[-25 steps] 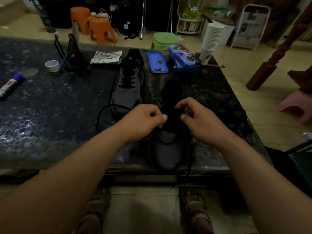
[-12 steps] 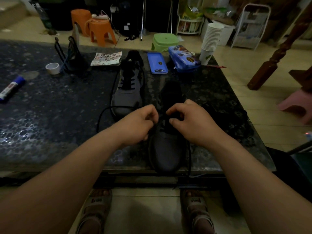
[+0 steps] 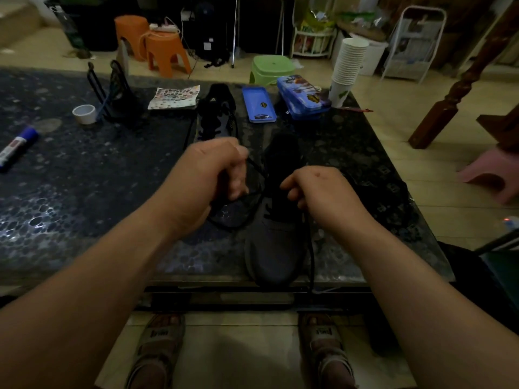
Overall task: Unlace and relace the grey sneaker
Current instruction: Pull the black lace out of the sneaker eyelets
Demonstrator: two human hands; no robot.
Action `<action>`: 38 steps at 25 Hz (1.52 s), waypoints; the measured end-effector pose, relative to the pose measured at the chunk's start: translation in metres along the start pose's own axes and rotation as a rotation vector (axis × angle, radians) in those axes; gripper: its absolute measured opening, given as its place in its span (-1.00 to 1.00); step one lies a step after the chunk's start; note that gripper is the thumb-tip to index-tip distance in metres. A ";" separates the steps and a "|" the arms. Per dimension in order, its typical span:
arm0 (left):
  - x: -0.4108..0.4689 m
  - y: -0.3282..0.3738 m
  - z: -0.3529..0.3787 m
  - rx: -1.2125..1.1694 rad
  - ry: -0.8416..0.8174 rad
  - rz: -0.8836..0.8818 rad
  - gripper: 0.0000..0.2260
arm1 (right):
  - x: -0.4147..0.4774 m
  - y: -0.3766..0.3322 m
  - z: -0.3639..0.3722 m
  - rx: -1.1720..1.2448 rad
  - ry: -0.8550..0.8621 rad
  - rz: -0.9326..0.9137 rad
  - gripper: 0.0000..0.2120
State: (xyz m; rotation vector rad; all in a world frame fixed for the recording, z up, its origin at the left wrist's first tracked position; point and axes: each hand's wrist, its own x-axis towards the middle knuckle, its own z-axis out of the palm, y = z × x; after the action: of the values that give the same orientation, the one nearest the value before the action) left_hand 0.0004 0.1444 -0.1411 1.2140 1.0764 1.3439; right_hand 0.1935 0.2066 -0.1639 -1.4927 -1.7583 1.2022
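Head: left hand (image 3: 210,172), right hand (image 3: 323,189) around lace (image 3: 256,167)

Dim room: orange stools (image 3: 157,46), green stool (image 3: 271,67), tiled floor (image 3: 421,113).

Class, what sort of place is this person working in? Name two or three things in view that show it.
Most likely a room in a home: low plastic stools on the floor, a stack of paper cups and a pencil case on the dark table.
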 end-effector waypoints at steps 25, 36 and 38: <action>-0.005 -0.028 -0.060 1.050 0.793 -0.084 -0.53 | -0.010 0.032 -0.020 -0.323 -0.036 0.033 -0.77; 0.016 -0.047 0.000 0.945 0.314 0.159 -0.91 | -0.002 0.029 -0.023 -0.060 0.078 0.068 -0.77; 0.015 -0.053 0.010 1.180 0.240 0.348 -0.85 | 0.001 0.030 -0.021 -0.052 0.120 0.054 -0.82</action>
State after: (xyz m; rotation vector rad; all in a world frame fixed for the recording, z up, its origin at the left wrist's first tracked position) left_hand 0.0158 0.1652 -0.1907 2.1861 2.0306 1.0820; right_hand 0.2256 0.2132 -0.1810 -1.6180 -1.6916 1.0770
